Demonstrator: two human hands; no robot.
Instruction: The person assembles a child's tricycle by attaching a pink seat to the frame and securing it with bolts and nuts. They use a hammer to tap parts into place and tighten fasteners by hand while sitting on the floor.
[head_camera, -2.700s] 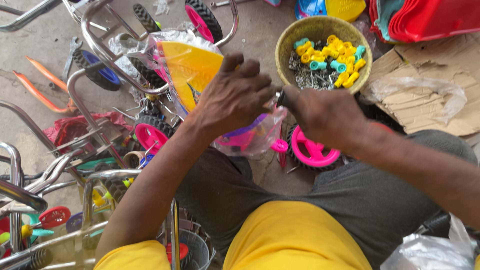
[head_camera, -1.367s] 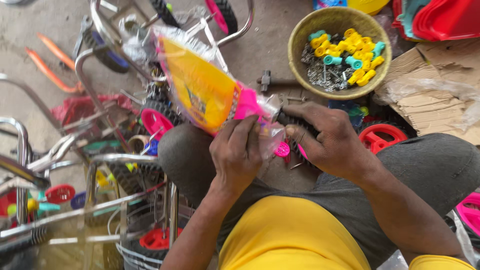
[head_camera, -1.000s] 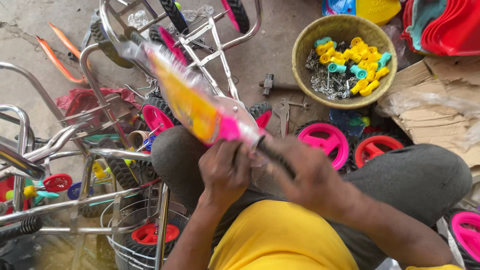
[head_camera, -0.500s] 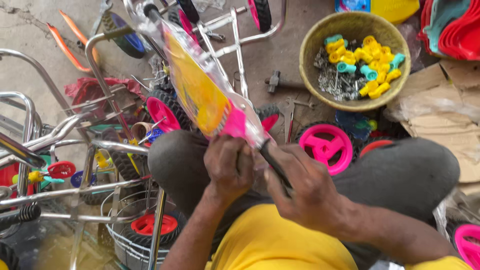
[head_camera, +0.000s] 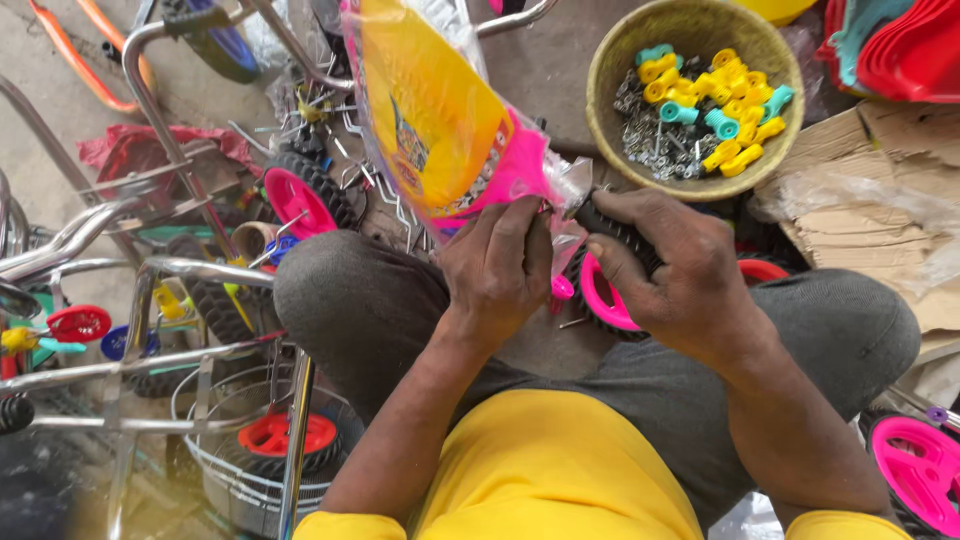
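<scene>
Fingers curled tight, both hands busy over the lap

Left hand (head_camera: 497, 262) pinches the plastic-wrapped yellow-and-pink part (head_camera: 450, 120) at its pink end; right hand (head_camera: 672, 272) wraps a black tool handle (head_camera: 612, 228) beside it. Woven basket (head_camera: 620, 60) of caps sits beyond.

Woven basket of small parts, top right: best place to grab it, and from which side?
Probably the rim of the woven basket, at its near-left arc, from above with fingers hooked over the edge. The bowl is round, has no visible handle and is full of yellow and teal caps, so the rim is the only free edge. Cardboard crowds its right side.
</scene>
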